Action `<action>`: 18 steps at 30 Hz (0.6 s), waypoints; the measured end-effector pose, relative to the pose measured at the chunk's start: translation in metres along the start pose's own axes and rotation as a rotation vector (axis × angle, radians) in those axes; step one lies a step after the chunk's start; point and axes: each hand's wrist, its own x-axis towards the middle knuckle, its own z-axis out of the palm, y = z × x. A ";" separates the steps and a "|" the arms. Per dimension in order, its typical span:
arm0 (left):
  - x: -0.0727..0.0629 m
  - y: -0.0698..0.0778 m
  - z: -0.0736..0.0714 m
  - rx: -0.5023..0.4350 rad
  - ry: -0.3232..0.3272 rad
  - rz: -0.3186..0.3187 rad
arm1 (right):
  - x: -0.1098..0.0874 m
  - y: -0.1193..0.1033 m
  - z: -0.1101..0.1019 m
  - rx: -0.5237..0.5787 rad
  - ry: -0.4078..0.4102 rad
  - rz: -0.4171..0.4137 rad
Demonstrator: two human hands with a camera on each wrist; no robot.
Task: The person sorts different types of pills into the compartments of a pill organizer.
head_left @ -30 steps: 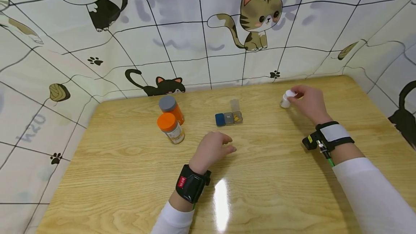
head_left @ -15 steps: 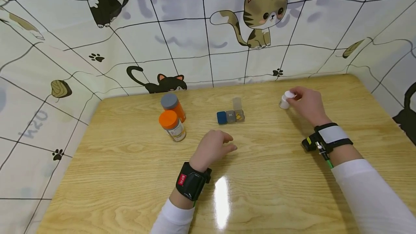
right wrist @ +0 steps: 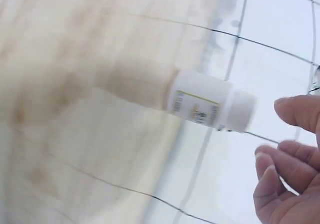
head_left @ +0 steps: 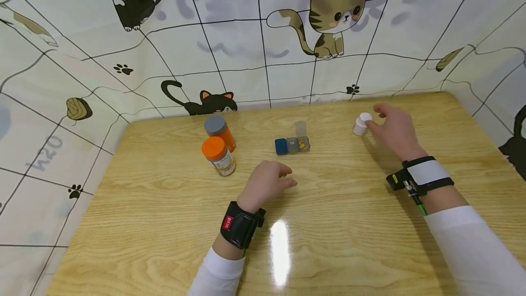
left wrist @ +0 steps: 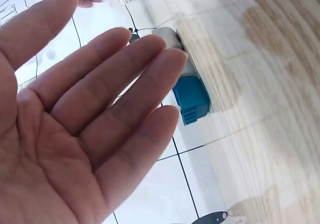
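A small white pill bottle point(head_left: 360, 125) with a white cap stands upright at the back right of the table. Just right of it is my right hand point(head_left: 395, 132); the right wrist view has its thumb and fingers apart from the bottle's cap point(right wrist: 242, 111), holding nothing. My left hand point(head_left: 266, 182) hovers over the middle of the table, its fingers point(left wrist: 132, 87) loosely extended with nothing in them. Beyond it lies a small pill organizer point(head_left: 292, 145) with blue and grey compartments. Its right-hand lid is raised, and yellow pills show inside.
Left of the organizer stand two bottles: one with an orange lid point(head_left: 214, 148) and a label, and an orange one with a grey lid point(head_left: 215, 124) behind it. A cat-patterned sheet point(head_left: 230, 49) borders the wooden table point(head_left: 164, 223) at the back and sides.
My right hand has let go of the white bottle's cap and drawn slightly to the right. The bottle stays standing. My left hand has barely moved.
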 end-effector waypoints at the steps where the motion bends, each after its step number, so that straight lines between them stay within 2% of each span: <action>1: 0.001 -0.001 -0.001 -0.009 0.009 -0.003 | 0.000 -0.004 -0.003 -0.008 0.019 -0.009; 5: 0.006 -0.005 -0.010 -0.021 0.061 -0.026 | 0.001 -0.033 -0.010 0.015 0.078 -0.078; 7: 0.013 -0.008 -0.017 0.011 0.096 -0.044 | 0.003 -0.050 -0.009 0.061 0.048 -0.116; 9: 0.022 -0.010 -0.023 0.055 0.121 -0.070 | 0.007 -0.066 -0.005 0.107 -0.043 -0.129; 11: 0.032 -0.013 -0.028 0.105 0.121 -0.102 | 0.012 -0.077 0.003 0.143 -0.173 -0.122; 14: 0.048 -0.016 -0.030 0.170 0.080 -0.129 | 0.021 -0.087 0.019 0.148 -0.356 -0.103; 18: 0.065 -0.017 -0.029 0.237 0.009 -0.117 | 0.030 -0.088 0.042 0.210 -0.506 -0.033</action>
